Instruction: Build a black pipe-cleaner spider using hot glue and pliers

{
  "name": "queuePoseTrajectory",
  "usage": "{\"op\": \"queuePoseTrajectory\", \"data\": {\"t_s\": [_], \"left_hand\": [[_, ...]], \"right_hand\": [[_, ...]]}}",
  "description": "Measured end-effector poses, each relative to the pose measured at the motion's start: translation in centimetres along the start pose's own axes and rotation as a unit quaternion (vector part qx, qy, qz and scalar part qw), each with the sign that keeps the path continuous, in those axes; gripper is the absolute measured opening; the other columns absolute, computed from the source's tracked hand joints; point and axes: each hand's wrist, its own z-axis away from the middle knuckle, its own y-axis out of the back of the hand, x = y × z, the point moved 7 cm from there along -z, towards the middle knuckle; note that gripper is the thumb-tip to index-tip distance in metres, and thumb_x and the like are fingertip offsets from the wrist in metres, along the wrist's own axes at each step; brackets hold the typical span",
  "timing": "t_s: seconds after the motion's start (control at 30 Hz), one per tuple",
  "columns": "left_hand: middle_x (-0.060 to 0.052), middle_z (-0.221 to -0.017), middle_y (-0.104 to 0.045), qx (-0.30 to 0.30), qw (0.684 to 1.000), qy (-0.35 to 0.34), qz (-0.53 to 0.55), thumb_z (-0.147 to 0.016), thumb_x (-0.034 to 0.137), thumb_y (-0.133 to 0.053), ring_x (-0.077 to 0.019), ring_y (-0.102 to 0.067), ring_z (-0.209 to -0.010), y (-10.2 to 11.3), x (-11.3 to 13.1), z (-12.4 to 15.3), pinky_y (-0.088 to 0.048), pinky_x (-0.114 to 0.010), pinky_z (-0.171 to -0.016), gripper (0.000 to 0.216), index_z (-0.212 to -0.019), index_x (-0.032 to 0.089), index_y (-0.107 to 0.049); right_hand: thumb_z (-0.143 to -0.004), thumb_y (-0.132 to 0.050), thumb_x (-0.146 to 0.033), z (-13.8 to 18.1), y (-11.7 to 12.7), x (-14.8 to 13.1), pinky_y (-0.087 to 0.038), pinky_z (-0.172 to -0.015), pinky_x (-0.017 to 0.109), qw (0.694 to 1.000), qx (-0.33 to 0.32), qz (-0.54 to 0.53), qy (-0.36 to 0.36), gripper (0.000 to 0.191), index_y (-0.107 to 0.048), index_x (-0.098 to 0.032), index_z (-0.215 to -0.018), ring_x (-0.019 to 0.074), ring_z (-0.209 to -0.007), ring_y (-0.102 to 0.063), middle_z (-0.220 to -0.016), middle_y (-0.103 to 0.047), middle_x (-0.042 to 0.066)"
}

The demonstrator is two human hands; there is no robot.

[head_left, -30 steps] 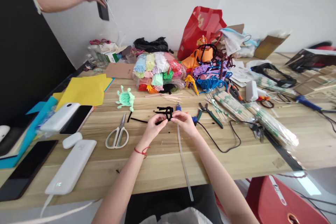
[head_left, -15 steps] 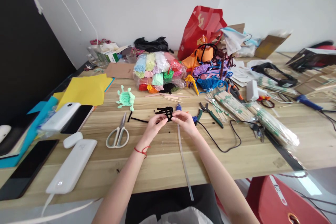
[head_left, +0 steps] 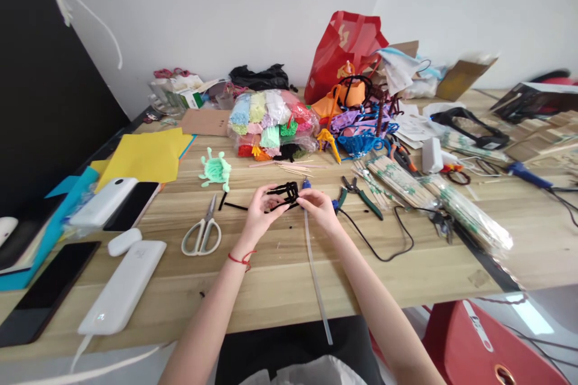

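Observation:
A small black pipe-cleaner figure (head_left: 285,192) is held just above the wooden table (head_left: 280,277) between both hands. My left hand (head_left: 261,213) pinches its left side with fingers curled. My right hand (head_left: 318,207) pinches its right side. A loose black pipe-cleaner piece (head_left: 235,205) lies on the table left of the hands. White-handled scissors (head_left: 203,230) lie further left. A clear glue stick (head_left: 316,280) runs from under my right hand toward the table's near edge.
Green pipe-cleaner turtle (head_left: 215,169), bag of coloured pipe cleaners (head_left: 271,120), yellow paper (head_left: 144,156), phones and power banks (head_left: 121,286) at left. Green-handled pliers (head_left: 359,189), a black cable (head_left: 383,240), bundled sticks (head_left: 433,198) and a red bag (head_left: 347,48) are at right.
Another person's arm holding scissors at the top left has left the view; a white cord now hangs there. My left hand has shifted its grip and the figure is lifted slightly.

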Motion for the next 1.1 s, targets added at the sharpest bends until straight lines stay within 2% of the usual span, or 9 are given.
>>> {"op": "queuePoseTrajectory", "data": {"t_s": [0.13, 0.37, 0.47, 0.6, 0.7, 0.93, 1.1], "left_hand": [[-0.006, -0.093, -0.068, 0.016, 0.996, -0.040, -0.082, -0.072, 0.030, -0.071, -0.0175, -0.064, -0.085, 0.1, 0.8, 0.3, -0.050, -0.030, -0.077, 0.040, -0.108, 0.019, -0.059], [-0.007, -0.101, -0.068, 0.027, 0.986, -0.088, -0.136, -0.073, 0.029, -0.070, -0.0171, -0.064, -0.085, 0.0, 1.6, 0.5, -0.050, -0.030, -0.076, 0.037, -0.107, 0.019, -0.061], [-0.008, -0.101, -0.068, 0.028, 0.991, -0.073, -0.112, -0.073, 0.032, -0.070, -0.0171, -0.064, -0.086, -0.1, 1.7, 0.5, -0.050, -0.029, -0.076, 0.034, -0.103, 0.018, -0.062], [-0.008, -0.092, -0.070, 0.020, 0.999, 0.000, -0.028, -0.077, 0.038, -0.064, -0.0181, -0.067, -0.084, -0.1, 0.6, 0.2, -0.051, -0.029, -0.075, 0.028, -0.095, 0.017, -0.062], [-0.007, -0.084, -0.071, 0.023, 0.999, 0.032, -0.014, -0.074, 0.040, -0.067, -0.0192, -0.067, -0.081, 0.0, -0.3, 0.0, -0.052, -0.030, -0.074, 0.028, -0.089, 0.016, -0.064], [-0.004, -0.073, -0.069, 0.032, 0.994, 0.029, -0.100, -0.071, 0.042, -0.068, -0.0156, -0.061, -0.068, 0.6, -1.5, -0.3, -0.047, -0.026, -0.063, 0.026, -0.076, 0.016, -0.070], [-0.008, -0.094, -0.067, 0.047, 0.994, -0.014, -0.101, -0.069, 0.039, -0.070, -0.0181, -0.062, -0.085, 0.9, -1.1, -0.4, -0.049, -0.026, -0.068, 0.023, -0.073, 0.017, -0.070]], "right_hand": [[-0.066, -0.075, -0.037, -0.1, 0.2, 0.1, -0.049, -0.072, 0.030, 1.000, 0.011, -0.002, 0.004, 0.022, -0.067, -0.022, -0.079, 0.0159, -0.074, -0.062, -0.080, -0.068, 0.001], [-0.067, -0.075, -0.038, -0.1, 0.4, -0.2, -0.050, -0.073, 0.030, 1.000, 0.023, 0.003, 0.011, 0.021, -0.067, -0.022, -0.079, 0.0161, -0.075, -0.062, -0.080, -0.068, 0.002], [-0.068, -0.074, -0.039, -0.2, 0.4, -0.2, -0.050, -0.073, 0.031, 1.000, 0.020, 0.008, 0.011, 0.022, -0.068, -0.022, -0.080, 0.0166, -0.075, -0.062, -0.080, -0.069, 0.002], [-0.070, -0.072, -0.039, -0.2, 0.4, -0.3, -0.050, -0.075, 0.032, 0.999, 0.016, 0.027, 0.020, 0.021, -0.069, -0.023, -0.082, 0.0176, -0.078, -0.063, -0.083, -0.069, 0.003], [-0.072, -0.070, -0.039, -0.2, 0.5, -0.6, -0.049, -0.077, 0.033, 0.998, 0.013, 0.056, 0.038, 0.020, -0.069, -0.023, -0.084, 0.0187, -0.082, -0.063, -0.086, -0.070, 0.004], [-0.078, -0.066, -0.036, -0.1, 0.3, -1.4, -0.048, -0.080, 0.033, 0.993, -0.008, 0.085, 0.076, 0.017, -0.070, -0.023, -0.088, 0.0194, -0.088, -0.063, -0.090, -0.070, 0.005], [-0.078, -0.065, -0.038, -0.1, 0.1, -1.3, -0.049, -0.084, 0.034, 0.994, -0.020, 0.076, 0.077, 0.018, -0.070, -0.024, -0.088, 0.0194, -0.090, -0.063, -0.091, -0.070, 0.004]]}}
